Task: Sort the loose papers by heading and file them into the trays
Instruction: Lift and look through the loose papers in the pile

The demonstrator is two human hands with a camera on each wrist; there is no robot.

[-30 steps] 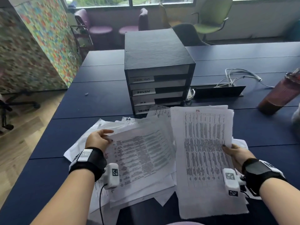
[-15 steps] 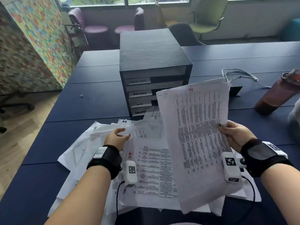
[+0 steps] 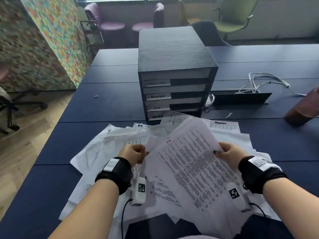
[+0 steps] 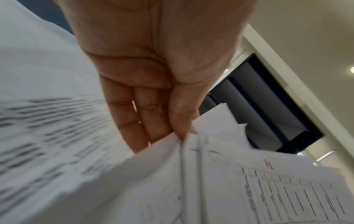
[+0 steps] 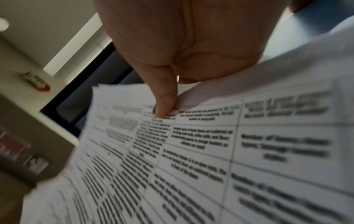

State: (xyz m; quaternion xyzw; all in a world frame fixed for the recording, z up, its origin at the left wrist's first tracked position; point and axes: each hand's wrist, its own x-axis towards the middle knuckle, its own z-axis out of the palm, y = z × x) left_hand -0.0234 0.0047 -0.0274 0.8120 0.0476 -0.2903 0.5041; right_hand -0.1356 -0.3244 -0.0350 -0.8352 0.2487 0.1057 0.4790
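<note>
I hold a thin sheaf of printed sheets [image 3: 189,173], headed "HR" in red, tilted above the table. My left hand [image 3: 142,153] pinches its left edge, and the left wrist view shows thumb and fingers closed on the paper corner [image 4: 181,134]. My right hand [image 3: 220,151] grips the right edge, thumb pressed on the printed table [image 5: 165,108]. Under them spreads the pile of loose papers [image 3: 103,147]. Just behind the pile stands the black tray unit [image 3: 174,54] with stacked labelled trays, one reading "ADMIN" [image 3: 158,96].
A brown bottle [image 3: 303,107] stands at the table's right edge. White cables [image 3: 262,81] and an open black cable flap [image 3: 241,98] lie right of the trays. Chairs sit beyond the dark blue table [image 3: 107,104], and a colourful partition [image 3: 51,40] stands on the left.
The sheaf, held up by my right hand alone, has dropped and tilted to the left. My left hand left the pile and took hold of the sheaf's left edge.
</note>
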